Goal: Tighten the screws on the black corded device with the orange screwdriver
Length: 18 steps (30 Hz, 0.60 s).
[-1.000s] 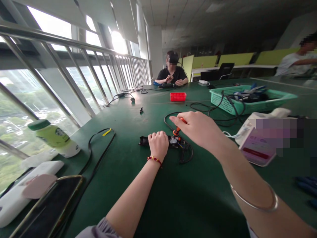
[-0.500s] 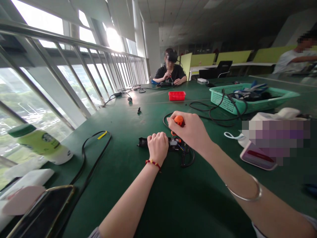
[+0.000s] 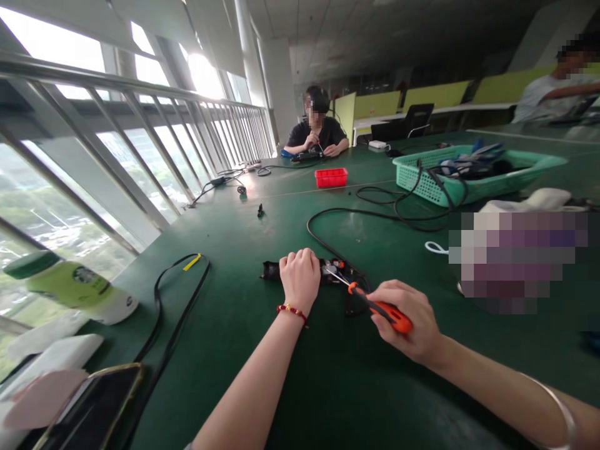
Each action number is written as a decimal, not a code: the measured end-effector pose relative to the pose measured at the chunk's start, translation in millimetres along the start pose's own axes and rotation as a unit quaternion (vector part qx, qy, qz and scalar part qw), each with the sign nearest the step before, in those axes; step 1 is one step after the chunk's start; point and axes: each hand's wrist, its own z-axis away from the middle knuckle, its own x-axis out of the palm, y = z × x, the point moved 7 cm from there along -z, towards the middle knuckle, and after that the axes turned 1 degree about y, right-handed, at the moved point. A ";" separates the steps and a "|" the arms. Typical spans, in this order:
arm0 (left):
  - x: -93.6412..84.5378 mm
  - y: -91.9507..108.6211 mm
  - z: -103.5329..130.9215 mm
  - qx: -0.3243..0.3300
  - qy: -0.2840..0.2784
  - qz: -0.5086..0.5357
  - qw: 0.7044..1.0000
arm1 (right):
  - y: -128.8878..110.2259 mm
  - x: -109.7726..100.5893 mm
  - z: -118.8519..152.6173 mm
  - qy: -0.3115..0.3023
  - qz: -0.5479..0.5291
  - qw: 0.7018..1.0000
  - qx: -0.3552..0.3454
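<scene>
My left hand (image 3: 300, 278) is wrapped over the middle of a black device (image 3: 270, 270) that lies across the green table. To the right of that hand, the device's open part shows small wires and a grey piece. My right hand (image 3: 412, 322) grips an orange and black screwdriver (image 3: 394, 315) by its handle, from the right. The screwdriver lies slanted, and its metal shaft points left to the grey piece; whether the tip touches it I cannot tell. A black cable runs from the device's right side.
Beyond the device stand a red tray (image 3: 330, 178) and a green basket (image 3: 434, 191) with tools and cables. A bottle (image 3: 79, 287) and a phone (image 3: 94, 412) lie left, beside a black strap (image 3: 157, 300). A person (image 3: 316, 128) sits across the green table (image 3: 234, 350).
My right hand has moved down and to the right, and the screwdriver has tipped from upright to a low slant. My left hand stays on the device. The view has shifted slightly.
</scene>
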 end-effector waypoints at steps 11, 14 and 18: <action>1.3 -8.3 -2.5 -0.047 -0.008 0.045 0.998 | 2.7 -4.6 -0.9 -0.005 -0.051 0.998 0.023; 1.0 -10.0 -2.3 -0.055 -0.005 0.053 0.997 | 1.6 -4.6 0.4 -0.009 -0.051 0.999 0.018; -0.5 -9.4 -1.5 -0.050 0.000 0.063 0.997 | 8.7 -7.2 4.6 0.017 -0.028 0.998 0.062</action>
